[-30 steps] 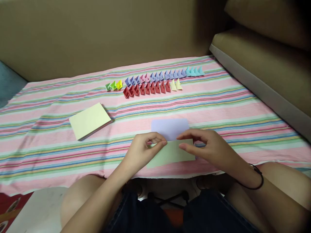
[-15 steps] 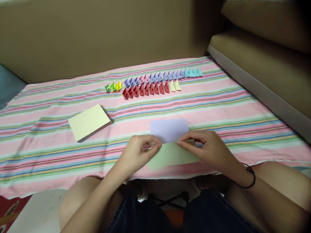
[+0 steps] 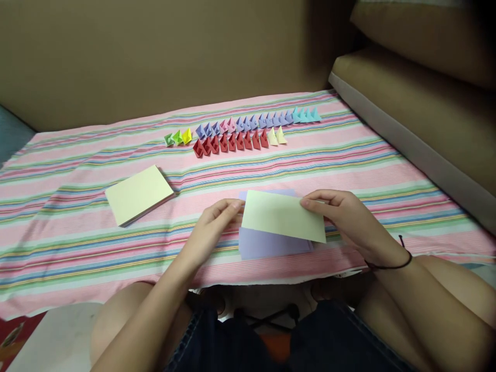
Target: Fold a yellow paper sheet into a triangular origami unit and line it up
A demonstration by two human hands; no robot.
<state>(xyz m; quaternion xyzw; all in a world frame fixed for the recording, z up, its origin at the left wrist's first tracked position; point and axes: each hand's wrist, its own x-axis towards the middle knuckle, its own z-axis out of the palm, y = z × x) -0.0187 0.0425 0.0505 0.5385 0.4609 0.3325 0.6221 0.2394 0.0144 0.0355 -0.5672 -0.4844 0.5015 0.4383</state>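
A pale green paper sheet (image 3: 282,216) is lifted over a lavender sheet (image 3: 267,245) that lies on the striped cloth near the front edge. My left hand (image 3: 217,219) pinches the green sheet's left edge. My right hand (image 3: 344,217) pinches its right edge, with a black band on that wrist. The lavender sheet is partly hidden under the green one.
Two rows of small folded paper boats (image 3: 240,133) in several colours stand far across the striped cloth (image 3: 349,160). A stack of pale yellow paper (image 3: 138,194) lies to the left. A brown cushion (image 3: 418,103) borders the right side. My knees are below the table edge.
The green sheet was flat on the cloth under my fingers; both hands have now lifted it and moved it away from me over the lavender sheet.
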